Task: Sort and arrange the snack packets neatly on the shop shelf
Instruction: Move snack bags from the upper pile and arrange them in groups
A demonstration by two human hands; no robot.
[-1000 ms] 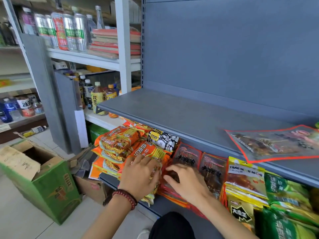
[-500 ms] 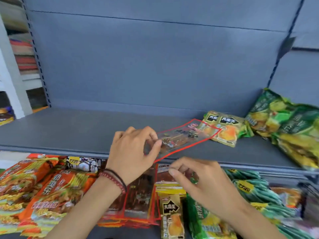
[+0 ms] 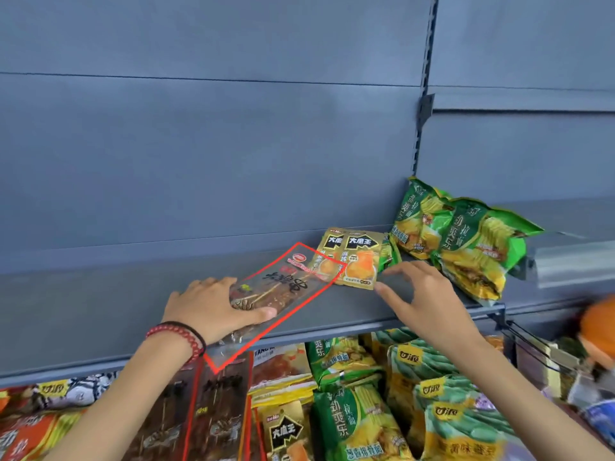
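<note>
A clear, red-edged skewer snack packet lies slantwise on the grey upper shelf, its near corner hanging over the front edge. My left hand grips its lower half, thumb laid across the top. Past its far end lie two gold packets, and two green noodle packets rest further right. My right hand hovers with spread fingers just right of the gold packets, holding nothing.
The lower shelf below is crowded with more red-edged skewer packets, gold packets, green packets and orange packets. The grey back panel stands behind. A shelf bracket juts out at the right.
My left hand has closed round the red-edged packet on the upper shelf. My right hand has risen from the lower shelf to beside the gold packets. The view has swung right.
</note>
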